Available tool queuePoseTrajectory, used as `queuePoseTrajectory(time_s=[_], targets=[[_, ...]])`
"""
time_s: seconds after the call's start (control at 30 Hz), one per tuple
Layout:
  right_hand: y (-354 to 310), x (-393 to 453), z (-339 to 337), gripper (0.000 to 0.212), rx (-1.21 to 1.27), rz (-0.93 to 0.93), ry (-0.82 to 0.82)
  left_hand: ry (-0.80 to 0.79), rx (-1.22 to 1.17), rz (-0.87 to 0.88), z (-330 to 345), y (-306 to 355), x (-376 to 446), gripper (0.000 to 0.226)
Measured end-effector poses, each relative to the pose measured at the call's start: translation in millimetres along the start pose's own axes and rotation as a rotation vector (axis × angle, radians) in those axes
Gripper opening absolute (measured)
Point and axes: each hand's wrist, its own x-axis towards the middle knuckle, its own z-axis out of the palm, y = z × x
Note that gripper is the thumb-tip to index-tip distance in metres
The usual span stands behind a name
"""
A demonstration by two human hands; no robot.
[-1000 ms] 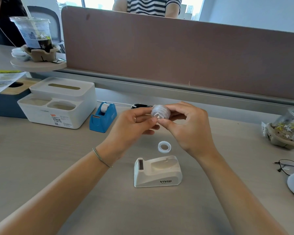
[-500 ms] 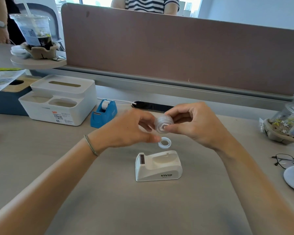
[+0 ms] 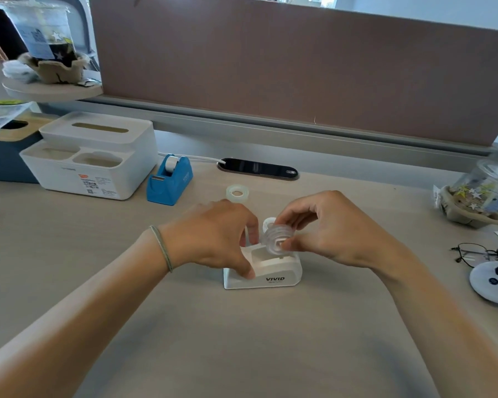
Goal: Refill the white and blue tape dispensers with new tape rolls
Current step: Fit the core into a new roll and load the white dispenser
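Note:
The white tape dispenser [image 3: 273, 275], marked VIVID, stands on the desk in front of me. My left hand [image 3: 213, 237] grips its left end, thumb on the front face. My right hand [image 3: 328, 228] pinches a clear tape roll [image 3: 274, 239] just above the dispenser's open well. A small white ring [image 3: 269, 223] lies on the desk right behind the dispenser. Another clear tape roll [image 3: 237, 193] lies flat farther back. The blue tape dispenser [image 3: 170, 179] stands at the left with a roll in it.
A white tissue box organiser [image 3: 92, 156] sits left of the blue dispenser. A black phone [image 3: 256, 168] on a white cable lies by the partition. Cups in paper holders stand at far right [image 3: 477, 196] and on a shelf at top left [image 3: 46, 38]. Glasses [image 3: 483, 254] lie at right.
Both hands came down from chest height to the white dispenser. My left hand let go of the roll and took hold of the dispenser. A second clear roll now shows behind.

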Motion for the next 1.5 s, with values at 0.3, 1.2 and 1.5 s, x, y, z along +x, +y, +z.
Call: queuePoseTrajectory(time_s=[0.3,1.2,1.5], targets=[[1,0,6,0.019,-0.115,-0.048,0.035,0.032,-0.055,-0.001,-1,-3,1,0.048],[56,16,20,0.017,0.334,-0.002,-0.181,0.032,-0.107,0.017,0,-10,6,0.049],[53,17,19,0.018,0.270,-0.004,-0.159,0.056,-0.152,-0.021,-10,11,-6,0.075]])
